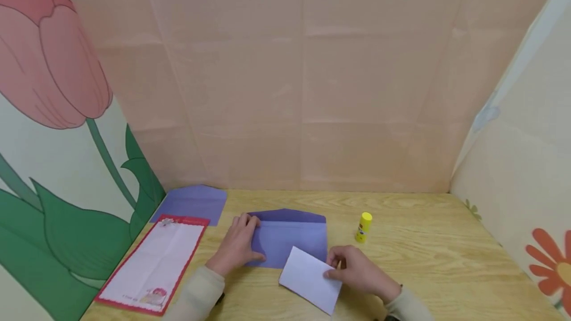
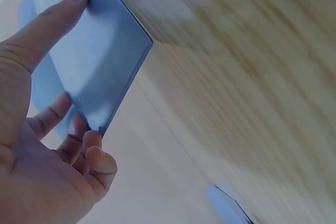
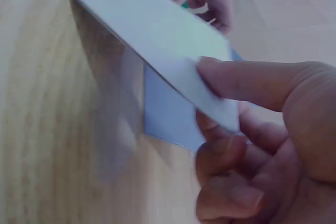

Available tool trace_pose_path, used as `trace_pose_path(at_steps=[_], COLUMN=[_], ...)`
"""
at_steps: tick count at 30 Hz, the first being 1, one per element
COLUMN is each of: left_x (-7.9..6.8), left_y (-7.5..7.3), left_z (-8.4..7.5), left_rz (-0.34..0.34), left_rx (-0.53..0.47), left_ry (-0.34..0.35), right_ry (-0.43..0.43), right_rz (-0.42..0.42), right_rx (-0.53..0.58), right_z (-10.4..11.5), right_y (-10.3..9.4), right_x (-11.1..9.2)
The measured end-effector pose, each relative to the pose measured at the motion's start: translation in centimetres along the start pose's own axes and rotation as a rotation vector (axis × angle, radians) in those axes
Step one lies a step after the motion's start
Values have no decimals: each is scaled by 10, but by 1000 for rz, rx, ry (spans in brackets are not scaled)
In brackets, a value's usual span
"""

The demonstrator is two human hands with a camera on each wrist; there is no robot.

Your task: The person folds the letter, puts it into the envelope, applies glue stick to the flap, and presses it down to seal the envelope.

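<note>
A purple envelope lies on the table with its flap open at the far side. My left hand holds the envelope's left end, thumb near the front edge and curled fingers by the flap. In the left wrist view, the left thumb lies on the envelope's face. My right hand pinches a folded white paper by its right corner, between thumb and fingers. The paper is tilted, overlapping the envelope's front edge in the head view; the right wrist view shows it raised off the table.
A yellow glue stick stands upright to the right of the envelope. At the left lie a red-bordered white sheet with printed pictures and a second purple envelope. The wooden table meets a covered wall at the back.
</note>
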State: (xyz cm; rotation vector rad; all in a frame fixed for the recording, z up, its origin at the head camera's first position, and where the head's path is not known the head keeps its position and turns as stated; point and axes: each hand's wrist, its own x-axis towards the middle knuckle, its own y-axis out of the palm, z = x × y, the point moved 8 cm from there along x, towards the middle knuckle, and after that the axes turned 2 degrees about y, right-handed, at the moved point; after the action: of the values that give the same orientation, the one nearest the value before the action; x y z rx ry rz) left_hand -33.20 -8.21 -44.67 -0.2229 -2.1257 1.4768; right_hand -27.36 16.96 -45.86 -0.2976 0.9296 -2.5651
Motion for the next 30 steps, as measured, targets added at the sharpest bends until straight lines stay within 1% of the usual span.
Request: trace_pose_path(at_steps=[3,7,10,12,14,16,21,23,26,28,30], left_x=[2,3,2,2,2,2,1,0,-2,-3,-5], left_y=[-1,-1,1,2,3,3,2,1,1,-1,-2], left_z=[-5,-14,-19,-21,-23,-24,-28,-28,-24,-18,-9], left_rz=[-1,-1,-4,-4,-4,-3,-2,-5,-27,-59,-94], left_rx=[6,3,-4,-1,-3,-4,-28,-49,-90,-138,-207], left_ry=[28,76,98,106,111,116,131,126,84,26,-57], right_ry=[25,89,111,130,139,164,210,210,211,210,216], right_rz=[-81,-232,-337,-388,-419,-409,-325,-320,-326,-327,-323], right_rx=[-14,-62,-100,-123,-140,-129,-75,-70,-67,-65,-61], right_z=[2,0,-1,-2,-3,-6,-15,-16,-19,-19,-19], right_y=[-9,-21,-29,-32,-34,-33,-26,-25,-24,-24,-23], right_x=[3,5,5,3,3,3,5,5,5,4,4])
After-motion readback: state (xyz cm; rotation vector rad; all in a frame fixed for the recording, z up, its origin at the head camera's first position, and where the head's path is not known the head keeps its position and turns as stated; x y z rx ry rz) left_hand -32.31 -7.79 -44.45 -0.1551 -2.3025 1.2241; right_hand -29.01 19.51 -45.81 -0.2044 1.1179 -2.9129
